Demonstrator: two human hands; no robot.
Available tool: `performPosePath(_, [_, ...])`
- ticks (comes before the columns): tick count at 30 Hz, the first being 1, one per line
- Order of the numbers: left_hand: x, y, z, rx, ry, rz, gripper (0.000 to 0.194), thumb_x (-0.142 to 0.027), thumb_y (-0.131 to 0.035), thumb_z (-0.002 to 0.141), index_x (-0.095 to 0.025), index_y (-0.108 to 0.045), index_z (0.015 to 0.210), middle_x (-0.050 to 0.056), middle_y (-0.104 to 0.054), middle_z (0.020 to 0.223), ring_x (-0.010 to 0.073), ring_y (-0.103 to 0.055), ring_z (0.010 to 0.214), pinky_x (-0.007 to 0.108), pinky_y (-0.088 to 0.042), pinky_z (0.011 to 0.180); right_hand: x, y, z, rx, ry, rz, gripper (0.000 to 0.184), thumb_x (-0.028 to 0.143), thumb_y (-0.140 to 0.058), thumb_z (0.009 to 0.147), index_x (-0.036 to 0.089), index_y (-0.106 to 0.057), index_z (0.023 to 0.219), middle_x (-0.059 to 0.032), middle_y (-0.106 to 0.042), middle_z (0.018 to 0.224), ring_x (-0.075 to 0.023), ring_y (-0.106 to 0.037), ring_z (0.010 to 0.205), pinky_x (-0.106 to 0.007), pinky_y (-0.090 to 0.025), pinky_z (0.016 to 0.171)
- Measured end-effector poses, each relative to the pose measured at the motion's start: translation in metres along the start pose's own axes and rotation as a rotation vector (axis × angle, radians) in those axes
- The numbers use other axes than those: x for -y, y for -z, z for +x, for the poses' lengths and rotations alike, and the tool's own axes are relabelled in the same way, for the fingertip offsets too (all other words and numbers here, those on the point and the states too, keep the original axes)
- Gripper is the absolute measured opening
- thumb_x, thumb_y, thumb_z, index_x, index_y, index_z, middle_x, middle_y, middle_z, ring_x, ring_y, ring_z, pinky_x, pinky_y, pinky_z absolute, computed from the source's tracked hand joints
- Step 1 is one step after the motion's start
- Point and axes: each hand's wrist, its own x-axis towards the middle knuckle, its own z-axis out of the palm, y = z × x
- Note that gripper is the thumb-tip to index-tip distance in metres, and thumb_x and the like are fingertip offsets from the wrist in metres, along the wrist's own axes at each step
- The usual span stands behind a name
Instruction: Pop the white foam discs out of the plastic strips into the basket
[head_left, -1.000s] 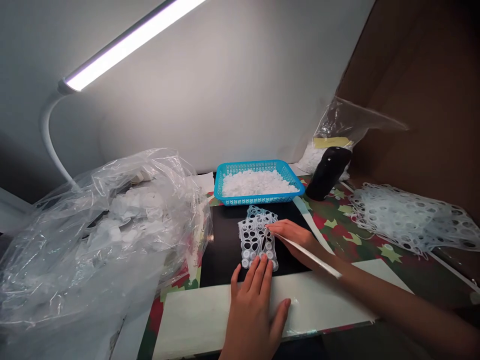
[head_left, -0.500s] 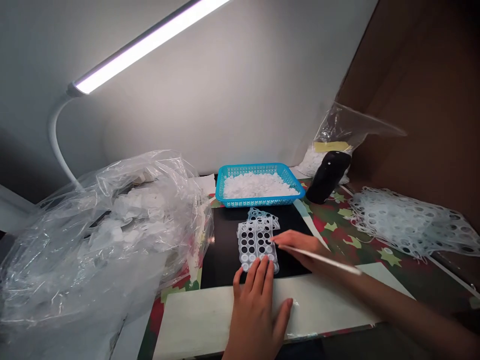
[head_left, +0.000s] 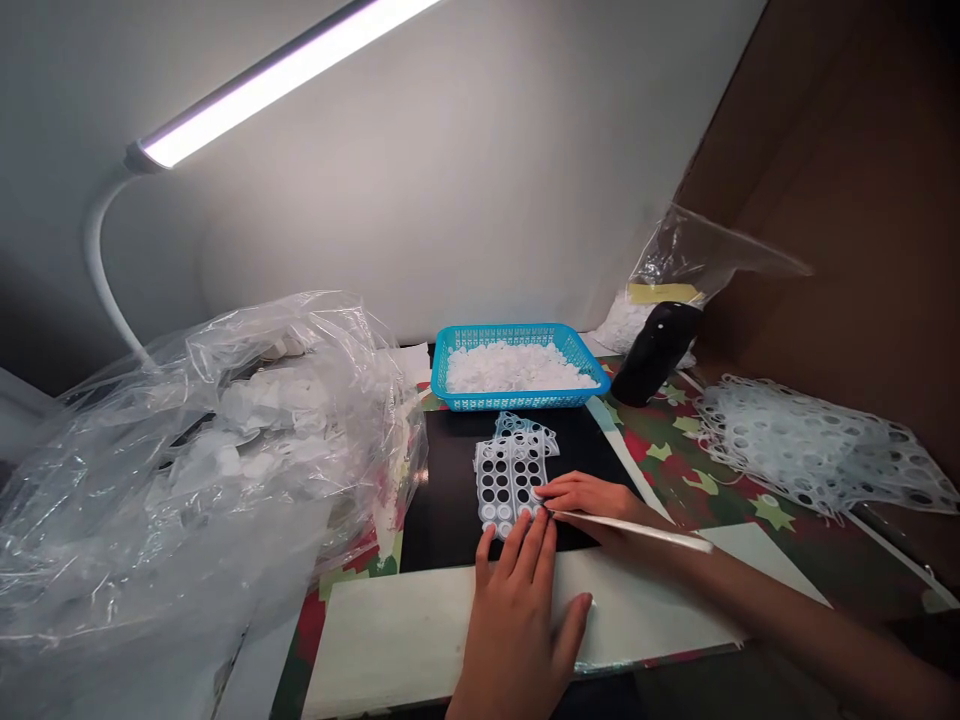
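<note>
A translucent plastic sheet (head_left: pixel 512 478) with rows of round holes lies on a black mat (head_left: pixel 446 505). Small white round pieces sit in the holes of its near rows. Flat over the sheet's near edge rests my left hand (head_left: pixel 517 600), fingers spread. My right hand (head_left: pixel 596 505) is closed around a thin white stick (head_left: pixel 637 528), which points out to the right. Its fingertips touch the sheet's right side, near the filled holes. Whether they also pinch a small piece is too small to tell.
Behind the mat stands a blue basket (head_left: pixel 521 400) of small white pieces. A large clear plastic bag (head_left: pixel 187 520) covers the left side. Perforated sheets (head_left: pixel 817 445) are piled at right, near a black object (head_left: pixel 656 355) and another bag (head_left: pixel 667 255). A lit lamp (head_left: pixel 292 80) hangs above.
My right hand has moved slightly toward me along the sheet's right side, still with the stick. My left hand's fingers have shifted a little to the right.
</note>
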Motion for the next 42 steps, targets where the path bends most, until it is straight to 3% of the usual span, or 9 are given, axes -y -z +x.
performPosePath(14, [-0.001,-0.001,0.001,-0.013,0.013,-0.004,0.049,-0.046,-0.035,0.099,-0.017,-0.045,0.137,-0.002,-0.045,0.144,0.0220,-0.045,0.129,0.045,-0.029,0.104,-0.001,-0.010,-0.007,-0.016,-0.006,-0.125,0.023,0.018,-0.047,0.097,0.017,-0.061,0.117,-0.0122,-0.066,0.118,-0.0192,-0.060,0.109,-0.034,-0.056,0.088])
performPosePath(22, [-0.003,-0.002,-0.002,-0.037,0.022,0.007,0.049,-0.045,-0.034,0.099,-0.019,-0.043,0.139,-0.002,-0.041,0.147,0.0220,-0.045,0.129,0.044,-0.032,0.099,-0.003,0.013,0.021,-0.094,-0.120,-0.218,0.029,0.012,-0.043,0.096,0.020,-0.060,0.118,-0.0095,-0.068,0.112,-0.0185,-0.065,0.103,-0.033,-0.057,0.089])
performPosePath(29, [-0.001,-0.001,-0.001,-0.038,0.009,0.031,0.049,-0.045,-0.034,0.099,-0.018,-0.044,0.139,-0.001,-0.041,0.146,0.0218,-0.044,0.130,0.043,-0.033,0.099,-0.046,0.052,0.061,-0.309,-0.283,-0.309,0.021,0.027,-0.043,0.098,0.023,-0.061,0.109,-0.0083,-0.069,0.113,-0.0230,-0.065,0.106,-0.041,-0.049,0.098])
performPosePath(34, [-0.001,0.001,-0.005,-0.056,-0.028,0.067,0.052,-0.044,-0.036,0.098,-0.017,-0.037,0.143,0.000,-0.035,0.150,0.0196,-0.035,0.137,0.041,-0.028,0.105,-0.075,0.067,0.087,-0.328,-0.347,-0.280,0.022,0.037,-0.050,0.094,0.021,-0.064,0.089,-0.0111,-0.069,0.111,-0.0318,-0.060,0.114,-0.049,-0.046,0.098])
performPosePath(39, [0.005,0.002,-0.016,-0.154,0.022,0.104,0.048,-0.041,-0.041,0.097,-0.017,-0.043,0.138,0.003,-0.039,0.148,0.0204,-0.037,0.136,0.042,-0.027,0.106,-0.051,0.053,0.092,-0.310,-0.346,-0.134,0.021,0.036,-0.051,0.094,0.021,-0.062,0.087,-0.0107,-0.067,0.115,-0.0292,-0.057,0.118,-0.050,-0.041,0.103])
performPosePath(42, [0.010,0.002,-0.022,-0.147,0.070,0.128,0.048,-0.040,-0.043,0.096,-0.017,-0.043,0.138,0.003,-0.043,0.146,0.0207,-0.040,0.133,0.042,-0.027,0.105,-0.017,0.031,0.085,-0.188,-0.319,0.035,0.022,0.033,-0.047,0.097,0.019,-0.063,0.092,-0.0098,-0.068,0.110,-0.0228,-0.063,0.108,-0.040,-0.049,0.095])
